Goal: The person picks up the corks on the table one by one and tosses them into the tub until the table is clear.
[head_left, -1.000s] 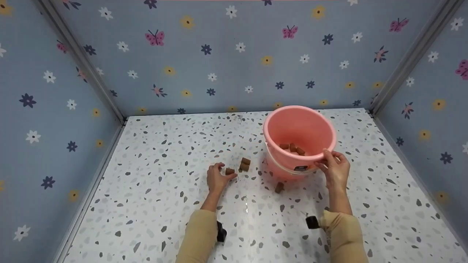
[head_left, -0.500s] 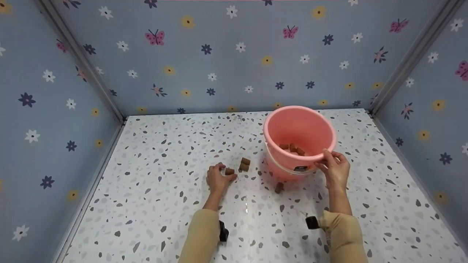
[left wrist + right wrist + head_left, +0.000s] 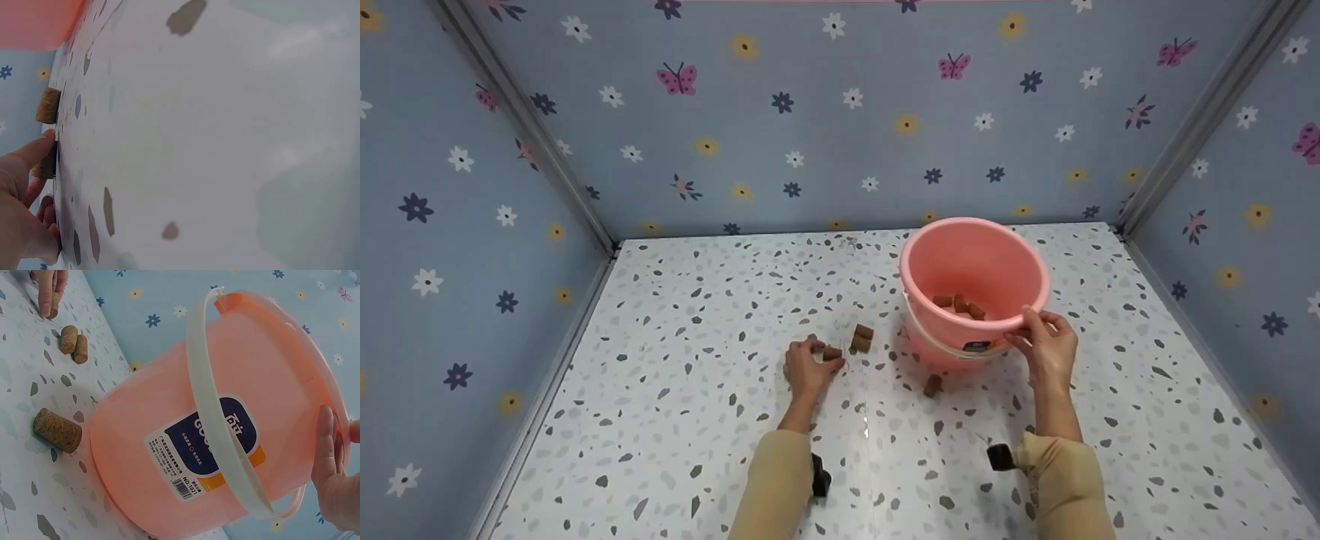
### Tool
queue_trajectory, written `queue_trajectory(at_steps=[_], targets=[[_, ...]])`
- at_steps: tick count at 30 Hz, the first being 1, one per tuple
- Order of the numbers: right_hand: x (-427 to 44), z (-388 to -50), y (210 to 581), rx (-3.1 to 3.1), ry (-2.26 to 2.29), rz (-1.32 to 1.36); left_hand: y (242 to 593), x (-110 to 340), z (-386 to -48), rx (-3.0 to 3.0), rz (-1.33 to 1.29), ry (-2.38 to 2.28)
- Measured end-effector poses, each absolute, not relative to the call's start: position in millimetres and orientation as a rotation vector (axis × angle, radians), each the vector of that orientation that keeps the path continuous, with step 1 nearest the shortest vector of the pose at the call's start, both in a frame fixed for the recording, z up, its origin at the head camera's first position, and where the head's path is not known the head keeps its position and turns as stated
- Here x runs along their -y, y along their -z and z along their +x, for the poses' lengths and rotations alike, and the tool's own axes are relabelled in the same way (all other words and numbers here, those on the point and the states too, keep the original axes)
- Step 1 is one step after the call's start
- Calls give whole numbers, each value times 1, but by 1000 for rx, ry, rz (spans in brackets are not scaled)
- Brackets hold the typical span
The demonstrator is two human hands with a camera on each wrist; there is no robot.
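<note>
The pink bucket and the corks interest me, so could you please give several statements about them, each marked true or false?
1. The right hand grips the rim of the pink bucket. True.
2. The bucket contains no corks. False: several corks lie inside it.
3. The left hand pinches one cork. True.
4. The bucket's handle is black. False: the handle is whitish.
5. A lone cork lies near the bucket's base. True.
6. Every cork is bright blue. False: they are brown.

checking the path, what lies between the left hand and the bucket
Two corks lie side by side on the speckled surface between the left hand, pinching another cork, and the bucket, as the head view shows.
</note>
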State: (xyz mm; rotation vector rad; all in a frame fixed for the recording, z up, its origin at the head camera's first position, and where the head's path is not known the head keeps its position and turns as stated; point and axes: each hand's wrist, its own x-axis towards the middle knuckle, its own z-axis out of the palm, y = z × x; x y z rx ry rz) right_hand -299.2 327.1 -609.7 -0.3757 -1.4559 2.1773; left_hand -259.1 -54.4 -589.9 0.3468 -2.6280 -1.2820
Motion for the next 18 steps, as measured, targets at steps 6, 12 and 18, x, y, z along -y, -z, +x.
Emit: queue_trajectory(at_steps=[6,12,18], targets=[[-327,-298,608,1455,-2183,-358,589,53,-259,2633,347,1288],[-328,-300,609,1461,-2203,-382,589,53,-259,2634,339,1275],[-328,-301,610,1461,-2196,-393,584,54,-258,2625,347,1305]])
